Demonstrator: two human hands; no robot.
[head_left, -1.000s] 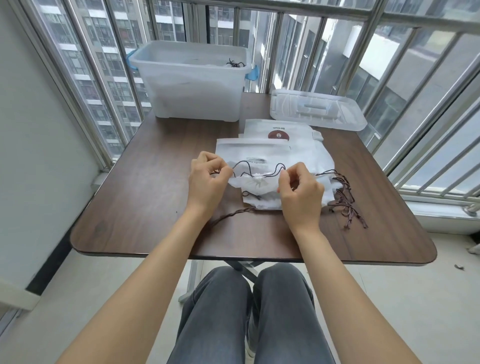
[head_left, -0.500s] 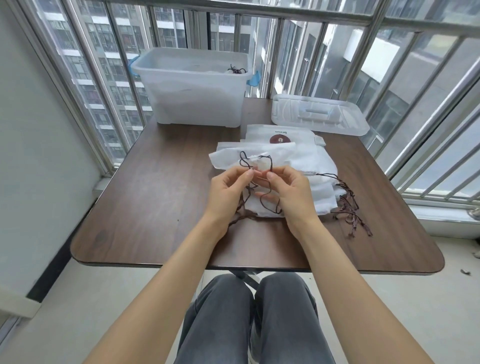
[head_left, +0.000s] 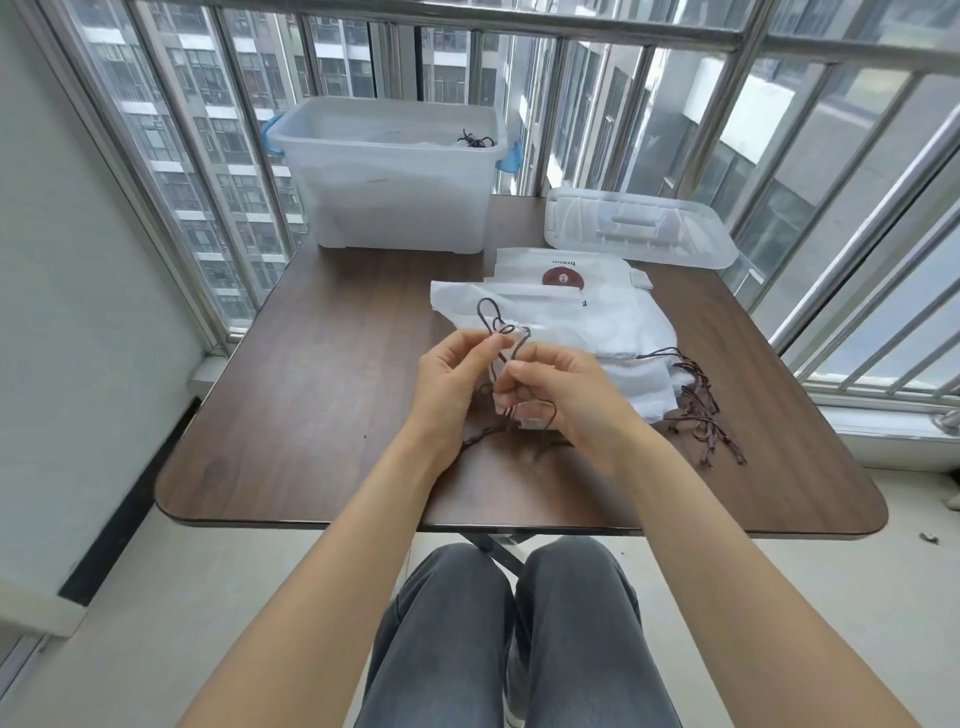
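Both hands meet over the middle of the brown table (head_left: 322, 415). My left hand (head_left: 452, 384) pinches a dark brown cord (head_left: 491, 317) whose loops stick up above its fingertips. My right hand (head_left: 566, 400) pinches the same cord lower down, against a small white cloth bag (head_left: 524, 415) held between the hands. One end of the cord trails on the table under my left wrist. A pile of white cloth bags (head_left: 597, 322) lies just behind the hands.
A clear plastic bin (head_left: 384, 176) stands at the back of the table, with dark cords inside it. Its lid (head_left: 639, 228) lies at the back right. A bundle of brown cords (head_left: 701, 410) lies right of the pile. Metal railing surrounds the table.
My hands were apart, stretching the cord across the bag. They have come together at the middle, and the cord now stands in loops above my left fingers.
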